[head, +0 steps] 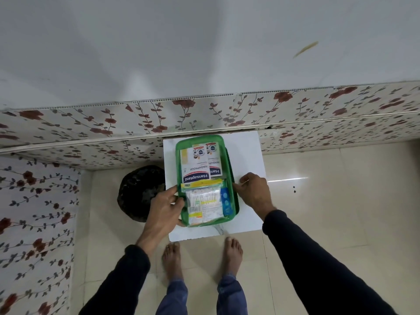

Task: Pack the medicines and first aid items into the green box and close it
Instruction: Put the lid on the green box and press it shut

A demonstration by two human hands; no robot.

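Head view: green box (205, 180) sits mid-table (245, 155), packed with plasters (196, 164) and packets. Left hand (164, 205) clamps its left wall; right hand (253, 190) presses the right edge, grip unclear. Bulging packets could jam the lid or tip it off the near edge.
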